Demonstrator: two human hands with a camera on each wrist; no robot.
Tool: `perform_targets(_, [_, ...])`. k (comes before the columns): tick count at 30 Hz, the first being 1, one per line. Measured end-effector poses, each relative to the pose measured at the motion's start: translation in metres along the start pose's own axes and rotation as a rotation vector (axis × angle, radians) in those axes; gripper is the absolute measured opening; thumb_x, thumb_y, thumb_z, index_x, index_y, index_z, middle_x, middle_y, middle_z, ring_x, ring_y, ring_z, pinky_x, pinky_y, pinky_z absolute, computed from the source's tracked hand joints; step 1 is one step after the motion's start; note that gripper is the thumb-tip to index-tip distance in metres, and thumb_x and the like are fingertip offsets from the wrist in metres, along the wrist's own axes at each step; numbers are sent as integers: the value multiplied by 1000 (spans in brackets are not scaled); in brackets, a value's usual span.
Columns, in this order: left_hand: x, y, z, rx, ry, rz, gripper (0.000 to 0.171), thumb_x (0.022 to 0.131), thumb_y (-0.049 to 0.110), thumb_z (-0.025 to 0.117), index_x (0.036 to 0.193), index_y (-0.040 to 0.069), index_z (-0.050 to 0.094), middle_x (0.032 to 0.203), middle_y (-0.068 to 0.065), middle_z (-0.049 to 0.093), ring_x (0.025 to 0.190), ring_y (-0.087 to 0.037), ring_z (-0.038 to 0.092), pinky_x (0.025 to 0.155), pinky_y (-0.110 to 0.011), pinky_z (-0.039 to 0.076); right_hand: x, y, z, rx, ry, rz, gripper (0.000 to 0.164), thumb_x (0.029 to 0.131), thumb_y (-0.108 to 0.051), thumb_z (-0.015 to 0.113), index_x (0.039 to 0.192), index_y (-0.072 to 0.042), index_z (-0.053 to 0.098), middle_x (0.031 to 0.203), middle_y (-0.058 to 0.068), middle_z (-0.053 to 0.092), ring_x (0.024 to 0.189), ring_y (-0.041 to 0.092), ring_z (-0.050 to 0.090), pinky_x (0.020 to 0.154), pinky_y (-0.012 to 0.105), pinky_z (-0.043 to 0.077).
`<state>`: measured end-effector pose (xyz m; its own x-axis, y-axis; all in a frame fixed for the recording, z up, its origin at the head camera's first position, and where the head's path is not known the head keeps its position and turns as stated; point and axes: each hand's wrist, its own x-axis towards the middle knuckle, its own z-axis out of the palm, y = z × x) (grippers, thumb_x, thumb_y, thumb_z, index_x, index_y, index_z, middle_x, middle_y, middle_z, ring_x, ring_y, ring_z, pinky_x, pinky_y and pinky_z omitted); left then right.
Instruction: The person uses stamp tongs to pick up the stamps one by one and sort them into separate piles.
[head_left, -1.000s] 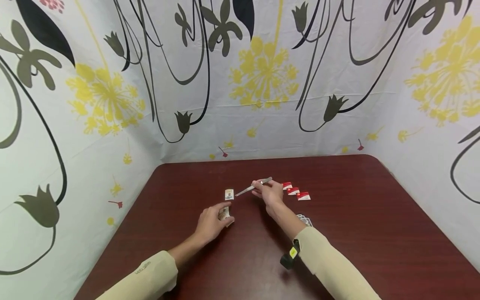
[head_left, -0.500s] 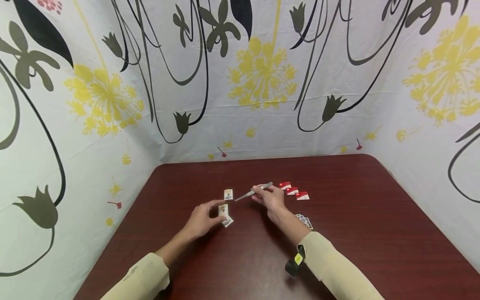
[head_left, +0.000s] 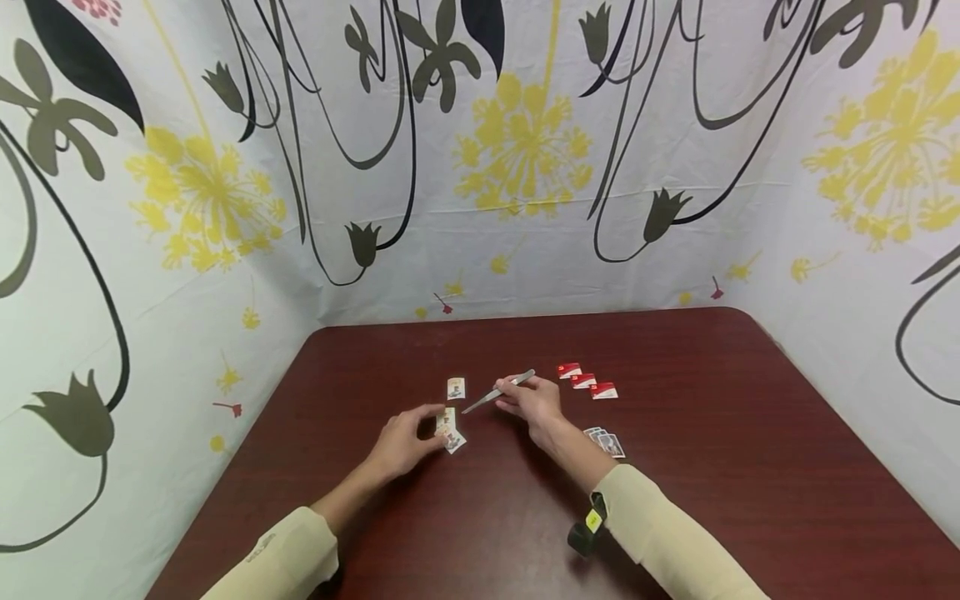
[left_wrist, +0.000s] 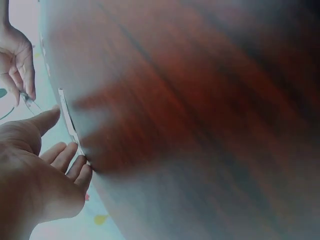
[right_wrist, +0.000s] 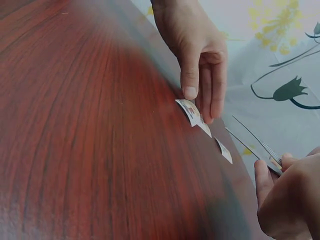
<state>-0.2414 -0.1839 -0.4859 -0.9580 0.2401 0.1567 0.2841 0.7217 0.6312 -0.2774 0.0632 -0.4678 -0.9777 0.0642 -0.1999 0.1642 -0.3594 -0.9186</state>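
Note:
Two overlapping small picture cards (head_left: 453, 440) lie on the table by my left hand (head_left: 405, 437). The thumb is right at the lower card and the index finger reaches along the upper one's far edge; the left wrist view shows the fingers loosely extended. My right hand (head_left: 532, 404) grips metal tweezers (head_left: 498, 392) between thumb and fingers. Their tips point left, close to the upper card of the pair, and stand apart with nothing between them in the right wrist view, where the tweezers (right_wrist: 260, 150) show clearly. Another picture card (head_left: 456, 388) lies just beyond the pair.
Several red-and-white cards (head_left: 604, 391) lie in a diagonal row behind the right hand. A fan of overlapping cards (head_left: 611, 446) sits beside the right forearm. A patterned cloth (head_left: 487, 283) hangs around the far and side edges of the brown table (head_left: 675, 500).
My left hand has shifted left, uncovering more of the card pair. The right hand has brought the tweezers slightly nearer and to the left, toward that pair.

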Motion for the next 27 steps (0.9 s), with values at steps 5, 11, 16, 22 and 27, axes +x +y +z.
perform_targets(5, [-1,1,2,20,11,19,52,90,19,87,138,7,70,136,-8,72,134,-32,61,111,-54,46,-2,2,3,-26,-14,-6,13,96,3,75,107,11,70,92,16,78,75,16,77,74,33,64])
perform_targets(11, [-1,2,5,71,31,20,51,89,18,87,136,7,71,133,-8,73,131,-33,63,109,-53,48,-4,4,3,-51,-23,-6,14,97,4,75,107,11,70,96,19,78,76,18,78,75,34,64])
perform_targets(16, [-2,3,6,87,42,18,51,88,17,88,136,7,71,131,-9,74,128,-34,65,105,-55,49,-7,4,0,-57,-33,-5,13,97,4,74,107,12,69,95,20,78,77,20,78,74,35,64])
perform_targets(22, [-3,3,6,99,44,24,52,88,17,88,136,7,71,131,-10,73,126,-35,66,102,-55,51,-9,6,-3,-77,-24,7,13,96,5,74,106,12,69,93,20,78,76,19,78,75,35,64])
perform_targets(27, [-4,4,7,98,42,15,52,88,17,87,137,8,71,132,-10,73,126,-35,66,102,-55,51,-9,8,-5,-81,-18,7,14,96,5,75,106,12,69,94,20,78,77,20,78,76,36,64])
